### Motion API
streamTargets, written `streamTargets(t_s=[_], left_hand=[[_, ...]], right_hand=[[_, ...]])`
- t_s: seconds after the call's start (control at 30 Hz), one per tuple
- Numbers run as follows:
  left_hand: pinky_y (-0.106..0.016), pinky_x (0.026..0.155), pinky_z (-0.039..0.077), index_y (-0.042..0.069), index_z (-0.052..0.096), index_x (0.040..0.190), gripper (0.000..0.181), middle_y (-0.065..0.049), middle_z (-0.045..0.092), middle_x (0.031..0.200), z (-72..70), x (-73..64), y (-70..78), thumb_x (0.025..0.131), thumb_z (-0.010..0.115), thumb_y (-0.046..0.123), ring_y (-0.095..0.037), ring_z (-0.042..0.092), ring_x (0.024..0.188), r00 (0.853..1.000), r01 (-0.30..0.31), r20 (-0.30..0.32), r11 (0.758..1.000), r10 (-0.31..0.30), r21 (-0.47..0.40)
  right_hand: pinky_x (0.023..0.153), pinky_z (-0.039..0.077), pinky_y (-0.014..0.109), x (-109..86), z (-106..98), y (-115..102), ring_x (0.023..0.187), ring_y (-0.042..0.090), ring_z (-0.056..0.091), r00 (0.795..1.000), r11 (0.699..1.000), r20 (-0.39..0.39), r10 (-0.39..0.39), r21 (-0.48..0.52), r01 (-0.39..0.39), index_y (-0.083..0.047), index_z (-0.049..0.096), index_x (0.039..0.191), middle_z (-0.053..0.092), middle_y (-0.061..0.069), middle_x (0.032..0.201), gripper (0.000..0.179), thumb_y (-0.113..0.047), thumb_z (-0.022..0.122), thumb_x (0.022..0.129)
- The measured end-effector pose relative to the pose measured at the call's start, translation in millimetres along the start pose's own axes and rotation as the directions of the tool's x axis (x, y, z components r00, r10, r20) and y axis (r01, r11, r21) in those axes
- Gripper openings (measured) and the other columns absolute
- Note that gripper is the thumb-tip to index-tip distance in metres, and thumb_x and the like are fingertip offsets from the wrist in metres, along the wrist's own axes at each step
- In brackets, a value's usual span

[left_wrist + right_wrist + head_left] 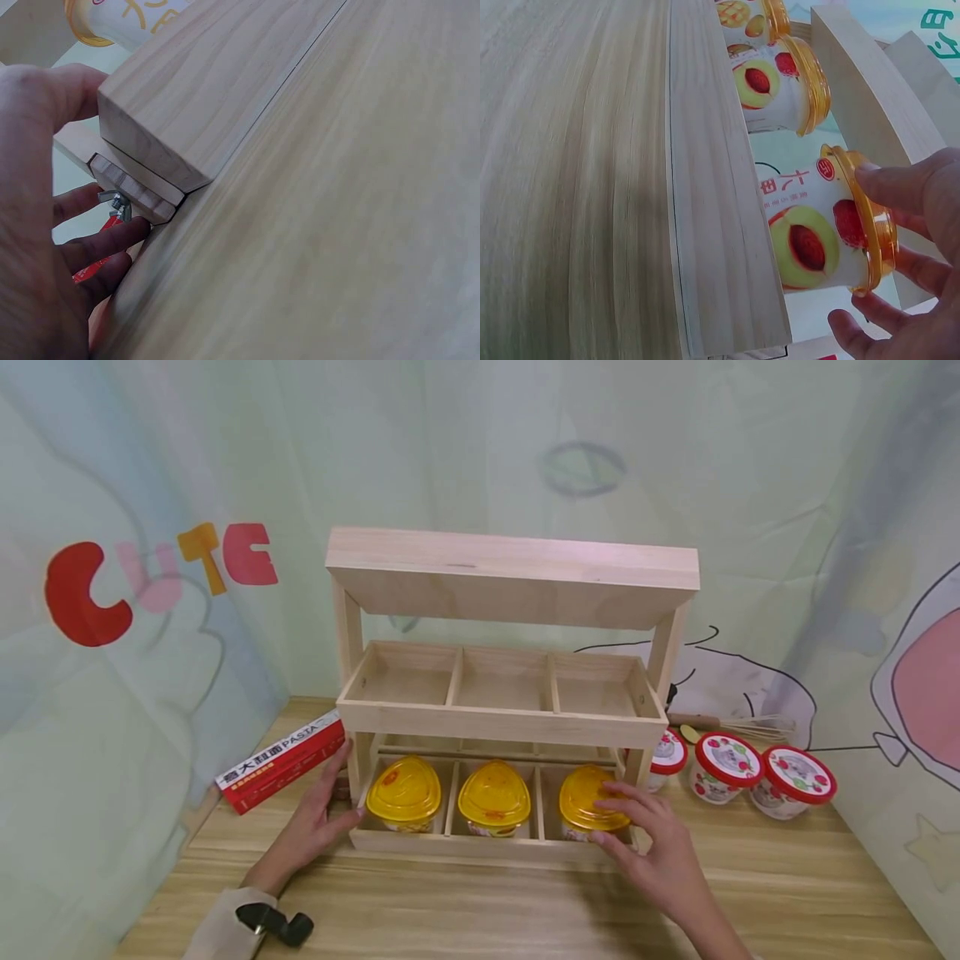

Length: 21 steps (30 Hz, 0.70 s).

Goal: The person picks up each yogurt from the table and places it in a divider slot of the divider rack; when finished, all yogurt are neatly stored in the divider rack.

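A two-tier wooden rack [502, 721] stands on the table, its lower tier split into three compartments. Each lower compartment holds a pudding-style cup with a yellow plastic lid: a left cup [405, 789], a middle cup [495, 797] and a right cup [581, 797]. My right hand [660, 852] holds the right cup by its lid, thumb and fingers on opposite sides. Peach pictures show on this cup [806, 240] in the right wrist view. With my left hand [311, 827] I grip the rack's lower left end, thumb at the front corner [154, 142], fingers beside a wing nut.
A red pasta box [285, 760] lies left of the rack. To its right stand three red-lidded paper tubs [727, 764], with a whisk [757, 727] behind them. The upper tier has three bare compartments. A printed curtain [480, 443] hangs behind.
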<state>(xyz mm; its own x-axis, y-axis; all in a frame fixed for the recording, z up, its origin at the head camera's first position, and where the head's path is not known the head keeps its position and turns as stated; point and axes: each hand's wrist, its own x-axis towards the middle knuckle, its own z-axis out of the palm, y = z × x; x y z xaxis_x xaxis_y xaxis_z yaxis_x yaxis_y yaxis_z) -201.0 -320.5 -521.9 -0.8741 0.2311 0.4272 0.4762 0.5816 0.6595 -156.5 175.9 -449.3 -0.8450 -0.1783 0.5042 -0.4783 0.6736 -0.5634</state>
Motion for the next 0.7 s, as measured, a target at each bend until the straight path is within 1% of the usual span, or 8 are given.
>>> streamTargets(t_s=[0.07,0.17,0.27,0.4,0.53,0.57,0.7], left_hand=[[-0.026,0.104,0.053,0.020,0.009,0.174,0.109,-0.026,0.031,0.172,0.3,0.0,0.3,0.091,0.078,0.009,-0.043,0.064,0.128,1.000,-0.002,0.000,1.000,0.002,0.004],[-0.028,0.104,0.053,0.021,0.009,0.175,0.108,-0.025,0.031,0.173,0.6,-0.1,0.9,0.091,0.078,0.009,-0.043,0.063,0.129,1.000,0.002,0.000,1.000,-0.002,0.008],[-0.030,0.105,0.052,0.021,0.010,0.174,0.108,-0.025,0.031,0.173,0.1,0.0,1.9,0.091,0.078,0.009,-0.043,0.063,0.129,1.000,0.005,-0.002,1.000,-0.005,0.013],[-0.029,0.105,0.052,0.021,0.009,0.175,0.108,-0.025,0.032,0.173,-0.3,0.0,2.5,0.092,0.077,0.010,-0.042,0.063,0.129,1.000,0.014,0.000,1.000,-0.014,0.013],[-0.030,0.104,0.053,0.022,0.009,0.175,0.108,-0.026,0.032,0.172,-0.1,-0.1,2.6,0.092,0.077,0.010,-0.043,0.064,0.128,1.000,0.017,0.002,1.000,-0.017,0.012],[-0.029,0.104,0.053,0.022,0.009,0.175,0.108,-0.026,0.032,0.172,-0.1,-0.1,2.7,0.092,0.077,0.010,-0.043,0.064,0.128,1.000,0.018,0.001,1.000,-0.018,0.010],[-0.027,0.103,0.052,0.022,0.009,0.175,0.108,-0.026,0.033,0.172,-0.3,0.1,2.4,0.091,0.077,0.010,-0.043,0.064,0.127,1.000,0.018,0.000,1.000,-0.018,0.007]], right_hand=[[0.091,0.059,0.029,-1.1,-1,2,0.124,0.024,0.064,1.000,1.000,0.010,0.000,0.001,0.000,-0.024,0.080,0.118,0.074,0.002,0.140,0.038,-0.012,0.092,0.084],[0.091,0.062,0.030,-2.4,-3,5,0.126,0.010,0.061,1.000,1.000,0.018,0.006,0.009,-0.006,-0.025,0.079,0.122,0.073,0.000,0.143,0.042,-0.011,0.091,0.085],[0.090,0.065,0.035,-3.7,-5,7,0.128,-0.002,0.058,1.000,1.000,0.016,0.007,0.024,-0.007,-0.024,0.077,0.126,0.071,0.002,0.146,0.044,-0.011,0.090,0.086],[0.088,0.065,0.037,-5.1,-8,10,0.130,-0.005,0.058,1.000,0.999,0.007,0.018,0.033,-0.018,-0.024,0.075,0.130,0.069,0.007,0.148,0.045,-0.013,0.089,0.088],[0.089,0.064,0.035,-6.0,-13,12,0.129,-0.006,0.057,0.998,0.998,0.002,0.061,0.027,-0.061,-0.026,0.074,0.131,0.068,0.004,0.149,0.042,-0.019,0.087,0.091],[0.089,0.064,0.036,-6.1,-15,13,0.129,-0.008,0.056,0.998,0.997,-0.001,0.069,0.027,-0.069,-0.026,0.074,0.131,0.068,0.004,0.149,0.042,-0.019,0.087,0.092],[0.089,0.064,0.033,-6.6,-21,15,0.126,-0.018,0.051,0.995,0.995,-0.036,0.094,0.023,-0.093,-0.024,0.074,0.130,0.069,0.004,0.147,0.041,-0.016,0.087,0.091]])
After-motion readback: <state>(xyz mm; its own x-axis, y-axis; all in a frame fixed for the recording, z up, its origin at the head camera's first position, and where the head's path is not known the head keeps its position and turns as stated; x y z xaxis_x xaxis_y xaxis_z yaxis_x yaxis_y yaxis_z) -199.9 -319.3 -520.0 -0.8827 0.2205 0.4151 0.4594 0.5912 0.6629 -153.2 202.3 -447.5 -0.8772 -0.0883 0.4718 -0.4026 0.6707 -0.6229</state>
